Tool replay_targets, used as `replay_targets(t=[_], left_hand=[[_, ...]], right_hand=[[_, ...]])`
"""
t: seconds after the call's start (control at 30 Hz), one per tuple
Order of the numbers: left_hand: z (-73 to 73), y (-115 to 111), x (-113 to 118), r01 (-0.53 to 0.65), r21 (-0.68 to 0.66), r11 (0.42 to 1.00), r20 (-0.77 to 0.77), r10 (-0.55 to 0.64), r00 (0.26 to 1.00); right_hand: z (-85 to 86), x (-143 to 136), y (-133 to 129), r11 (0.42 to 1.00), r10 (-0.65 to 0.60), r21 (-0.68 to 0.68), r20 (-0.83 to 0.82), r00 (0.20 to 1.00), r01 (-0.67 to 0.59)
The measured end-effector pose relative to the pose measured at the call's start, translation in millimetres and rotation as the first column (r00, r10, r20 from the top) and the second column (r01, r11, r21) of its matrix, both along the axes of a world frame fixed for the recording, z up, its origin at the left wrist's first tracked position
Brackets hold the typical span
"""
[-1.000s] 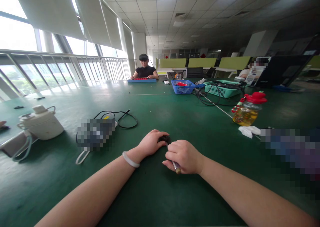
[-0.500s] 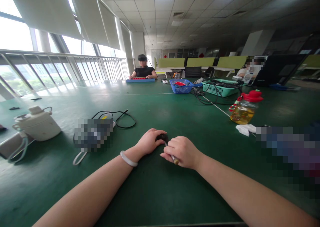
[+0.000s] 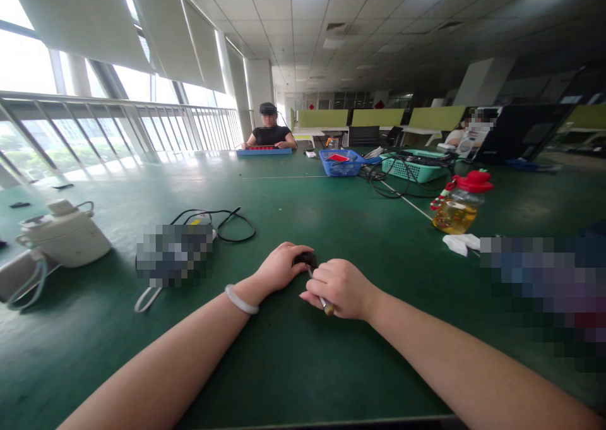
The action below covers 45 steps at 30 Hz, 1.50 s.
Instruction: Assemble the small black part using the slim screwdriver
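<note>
On the green table [image 3: 303, 367], my left hand [image 3: 280, 267] is closed round a small dark object [image 3: 307, 259], which shows between thumb and fingers. My right hand [image 3: 338, 289] grips a thin metal tool [image 3: 326, 305] with a brownish, rounded end that sticks out below the fist. The tool's far tip reaches the near side of the dark object. What exactly the dark object is I cannot make out. A white bracelet [image 3: 241, 300] circles my left wrist.
A white flask [image 3: 66, 234] and a looped black cable [image 3: 237, 235] lie left. Right are a red-lidded bottle [image 3: 457, 209] and white tissue [image 3: 460, 244]. Farther back stand a blue basket [image 3: 341, 165], a green basket [image 3: 419, 170] and a person [image 3: 269, 133] behind a blue tray [image 3: 264, 152].
The whole view has shifted slightly. My right hand and the tool sit a little lower beside the dark object, and both hands keep their holds.
</note>
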<state>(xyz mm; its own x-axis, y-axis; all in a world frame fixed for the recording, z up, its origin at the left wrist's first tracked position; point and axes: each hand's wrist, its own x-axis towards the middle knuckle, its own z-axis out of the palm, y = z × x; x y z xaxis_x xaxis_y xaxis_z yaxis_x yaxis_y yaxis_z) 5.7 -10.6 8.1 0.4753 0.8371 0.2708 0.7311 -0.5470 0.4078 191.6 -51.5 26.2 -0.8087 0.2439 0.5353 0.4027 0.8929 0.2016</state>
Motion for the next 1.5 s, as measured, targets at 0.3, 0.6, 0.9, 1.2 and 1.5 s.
replay_targets(t=[0.3, 0.6, 0.9, 1.2, 1.5], left_hand=[[-1.1, 0, -1, 0.002, -0.001, 1.000, 0.009, -0.002, 1.000], [-4.2, 2, -1, -0.046, -0.011, 0.999, 0.034, 0.046, 0.998], [-7.1, 6, -1, -0.058, 0.000, 0.998, 0.062, 0.058, 0.996], [-7.5, 4, -1, -0.083, 0.004, 0.997, 0.050, 0.083, 0.995], [-12.8, 7, -2, -0.089, 0.004, 0.996, 0.045, 0.088, 0.995]], right_hand=[[-1.2, 0, 0, 0.999, -0.034, -0.022, 0.067, 0.997, 0.036], [-6.5, -3, 0, 0.995, -0.055, -0.074, 0.200, 0.978, 0.072], [-2.9, 8, 10, 0.958, -0.116, -0.277, -0.110, 0.987, 0.081], [-8.6, 14, 16, 0.909, -0.153, -0.417, -0.301, 0.941, 0.014], [-9.0, 16, 20, 0.880, -0.248, -0.471, -0.350, 0.903, 0.060]])
